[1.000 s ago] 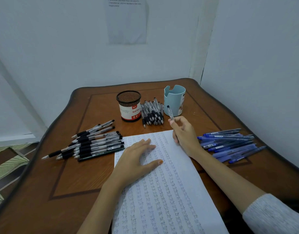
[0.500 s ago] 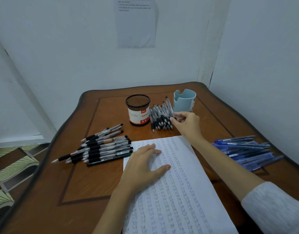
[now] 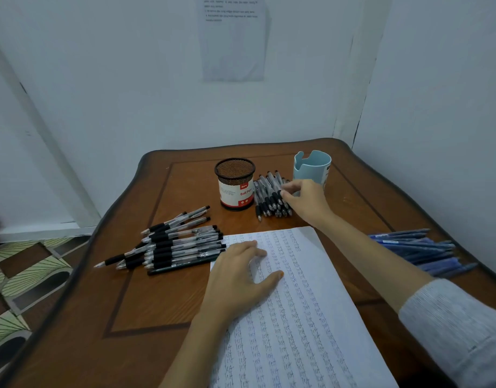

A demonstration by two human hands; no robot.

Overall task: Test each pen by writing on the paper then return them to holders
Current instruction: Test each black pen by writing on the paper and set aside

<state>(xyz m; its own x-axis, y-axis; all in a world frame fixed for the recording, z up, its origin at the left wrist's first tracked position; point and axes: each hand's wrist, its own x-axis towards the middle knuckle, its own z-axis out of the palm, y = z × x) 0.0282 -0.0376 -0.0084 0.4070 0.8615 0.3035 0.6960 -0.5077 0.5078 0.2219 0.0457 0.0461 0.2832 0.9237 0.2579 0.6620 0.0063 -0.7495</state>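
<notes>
Head camera, nearest first: the paper [image 3: 297,317] lies in front of us on the table [image 3: 101,317], covered in rows of small test marks almost to its top edge. Our left hand [image 3: 238,278] has not moved over the last second. It rests flat on the upper left part of the sheet, fingers spread and straight, pinning it down.

The change is in our right hand [image 3: 308,201]. A second ago it held one pen upright at the top of the sheet. It has since reached away to the far pile of pens [image 3: 269,197], and the pen no longer stands up from it. Its fingertips are bent onto the pens there, but we cannot tell whether they pinch one or only touch the pile. We judge that one pen's test is over and the hand is setting it down or picking up another.

The black pens [image 3: 179,245] are heaped just left of the paper, and the blue pens [image 3: 420,250] lie to its right, beyond the forearm. They are clear-barrelled click pens with dark rubber grips. The far pile lies between the mesh holder [image 3: 235,183] and the pale blue holder [image 3: 312,165]. No pens stick up from either holder, so the return to the holders looks not yet done.
</notes>
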